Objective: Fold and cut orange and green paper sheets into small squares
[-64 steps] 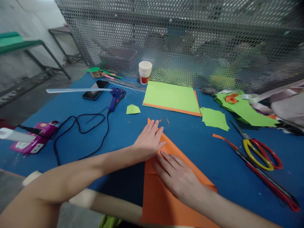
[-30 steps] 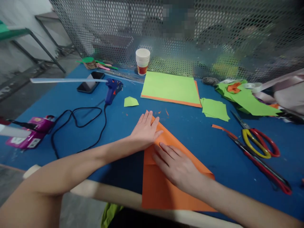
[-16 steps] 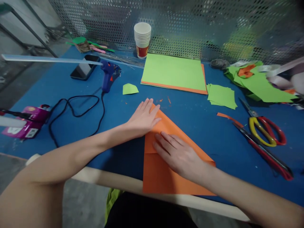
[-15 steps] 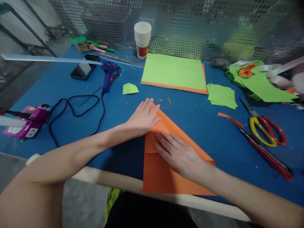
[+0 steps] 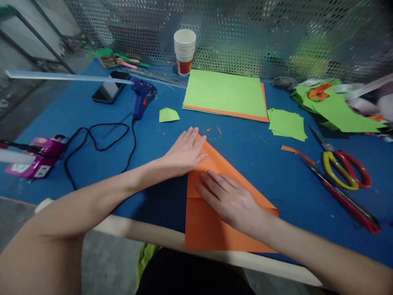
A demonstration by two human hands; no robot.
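A: Where is the paper (image 5: 211, 230)?

B: On the blue table (image 5: 258, 149), its straight lower edge overlapping the pale, rounded rim (image 5: 138, 232). It's orange, smooth and matte. One long side is a slanting fold that runs from a narrow tip down to the right, where the layer lifts a little.

A: What touches it?

B: The left hand (image 5: 184, 152) lies flat over the tip, fingers slightly spread, thumb held out wide. The right hand (image 5: 232, 201) rests lower, palm down, fingers close together and gently bent along the surface. Neither pinches anything.

A: And around them?

B: Beyond, smooth green sheets (image 5: 225, 93) form a rectangle with an orange border showing. Beside that sit small green squares (image 5: 287, 124), loosely stacked. A creased green scrap (image 5: 168, 115) lies left of them.

A: Anything harder?

B: A blue plastic glue gun (image 5: 140, 98) with a thin, looping black cord (image 5: 135, 141); metal scissors (image 5: 327, 156) with glossy yellow and red loops; nested white cups (image 5: 184, 51), red low down, near the perforated metal panel (image 5: 147, 30).
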